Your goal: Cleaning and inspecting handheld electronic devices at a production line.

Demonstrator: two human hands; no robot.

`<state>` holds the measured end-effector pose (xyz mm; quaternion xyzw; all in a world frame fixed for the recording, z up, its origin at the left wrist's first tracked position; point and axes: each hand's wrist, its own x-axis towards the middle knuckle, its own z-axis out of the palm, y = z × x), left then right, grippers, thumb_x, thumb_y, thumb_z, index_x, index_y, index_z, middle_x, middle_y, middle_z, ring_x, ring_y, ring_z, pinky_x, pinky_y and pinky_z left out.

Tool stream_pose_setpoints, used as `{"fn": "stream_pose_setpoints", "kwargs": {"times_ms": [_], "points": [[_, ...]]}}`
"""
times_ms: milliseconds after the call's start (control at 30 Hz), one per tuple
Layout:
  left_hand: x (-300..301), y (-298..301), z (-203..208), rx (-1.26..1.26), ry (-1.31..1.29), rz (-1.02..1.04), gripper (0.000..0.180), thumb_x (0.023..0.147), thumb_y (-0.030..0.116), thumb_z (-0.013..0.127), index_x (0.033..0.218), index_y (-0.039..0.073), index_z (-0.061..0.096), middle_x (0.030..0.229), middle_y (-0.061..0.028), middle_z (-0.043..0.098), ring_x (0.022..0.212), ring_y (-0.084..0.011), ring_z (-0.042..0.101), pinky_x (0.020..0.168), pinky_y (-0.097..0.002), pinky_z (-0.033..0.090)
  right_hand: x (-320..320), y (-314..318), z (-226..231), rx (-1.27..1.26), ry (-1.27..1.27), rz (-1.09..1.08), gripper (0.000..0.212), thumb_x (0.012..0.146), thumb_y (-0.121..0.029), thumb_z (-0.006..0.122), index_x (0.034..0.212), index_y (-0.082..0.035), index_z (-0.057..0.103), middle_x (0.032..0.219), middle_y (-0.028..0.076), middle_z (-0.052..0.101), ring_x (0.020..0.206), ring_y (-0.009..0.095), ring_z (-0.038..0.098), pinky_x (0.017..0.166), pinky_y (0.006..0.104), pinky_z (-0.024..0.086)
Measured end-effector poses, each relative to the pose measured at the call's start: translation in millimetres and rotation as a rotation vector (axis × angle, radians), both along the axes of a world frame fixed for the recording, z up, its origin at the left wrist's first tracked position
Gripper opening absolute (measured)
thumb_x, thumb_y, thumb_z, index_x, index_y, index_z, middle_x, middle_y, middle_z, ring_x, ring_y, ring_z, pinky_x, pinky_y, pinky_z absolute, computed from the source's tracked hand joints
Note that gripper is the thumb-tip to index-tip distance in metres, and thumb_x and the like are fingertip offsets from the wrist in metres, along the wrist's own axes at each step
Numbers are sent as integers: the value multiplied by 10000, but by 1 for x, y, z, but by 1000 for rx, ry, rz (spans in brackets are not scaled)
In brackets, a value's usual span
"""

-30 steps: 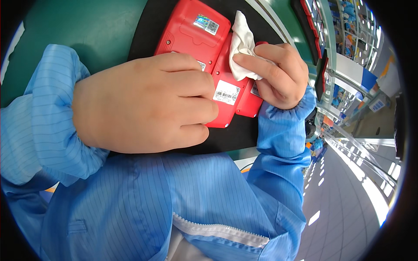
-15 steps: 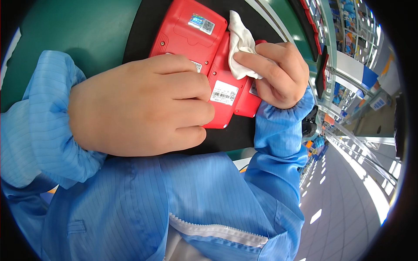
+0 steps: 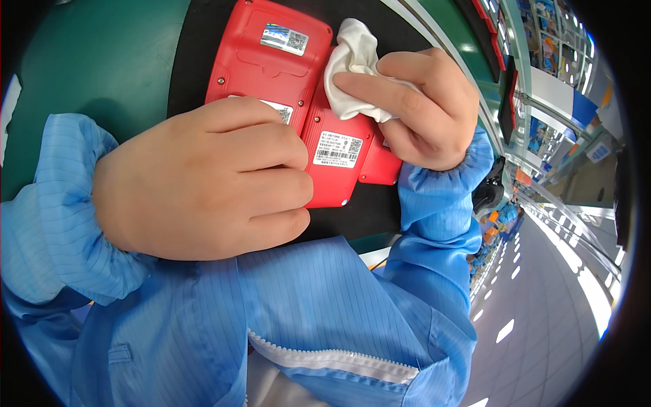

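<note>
Several red plastic handheld devices lie back side up, side by side. The left red device (image 3: 234, 64) has screws, a battery cover and a shiny sticker. My left hand (image 3: 203, 180) lies over its near end with fingers curled down, fingertips hidden. Beside it, the middle red device (image 3: 329, 186) shows a white barcode label. A crumpled white cloth (image 3: 352, 51) is pinched in my right hand (image 3: 430, 102) and rests over the upper part of the middle device. Partly covered by that hand is the right red device (image 3: 380, 166).
A black mat (image 3: 193, 61) lies under the devices on a green tabletop (image 3: 129, 47). More red items (image 3: 488, 24) stand along a rail at the far right. Beyond the table's right side are a pale tiled floor (image 3: 542, 325) and shelving (image 3: 553, 54).
The cloth and my right hand's fingers have moved left, covering more of the middle device. My left hand and the left and middle devices appear farther left; the view has also shifted slightly.
</note>
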<state>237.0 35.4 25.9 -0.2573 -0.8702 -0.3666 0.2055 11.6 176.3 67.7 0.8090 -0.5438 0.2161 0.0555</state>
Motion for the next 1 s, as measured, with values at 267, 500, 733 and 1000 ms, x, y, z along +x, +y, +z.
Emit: {"fn": "stream_pose_setpoints", "kwargs": {"times_ms": [267, 500, 733, 1000], "points": [[6, -3, 0, -28, -4, 22, 223, 768, 185, 777, 983, 172, 720, 950, 17, 633, 930, -150, 606, 855, -359, 514, -2, 3, 8, 69, 85, 13, 436, 609, -54, 670, 1022, -124, 791, 898, 70, 649, 698, 207, 599, 575, 298, 480], [3, -7, 7, -110, -40, -44, 220, 795, 175, 764, 1010, 176, 720, 954, 21, 631, 947, -137, 595, 848, -340, 506, -26, 43, 7, -224, -922, -312, 201, 1008, -50, 438, 1124, 2, 593, 781, 175, 677, 646, 278, 700, 530, 322, 568], [1, -14, 10, -173, -65, -59, 290, 780, 156, 757, 1065, 198, 738, 963, 49, 616, 952, -130, 574, 867, -319, 475, -50, 37, -7, -475, -1031, -711, 322, 1037, -187, 521, 1307, -16, 563, 1188, 105, 673, 1064, 208, 666, 880, 328, 564], [2, -16, 15, -225, -78, -91, 311, 776, 165, 804, 1075, 223, 743, 996, 55, 637, 946, -99, 598, 927, -300, 434, -38, 24, -24, -488, -972, -724, 336, 1047, -272, 484, 1234, -13, 590, 1048, 86, 686, 937, 159, 670, 805, 263, 536]]}}
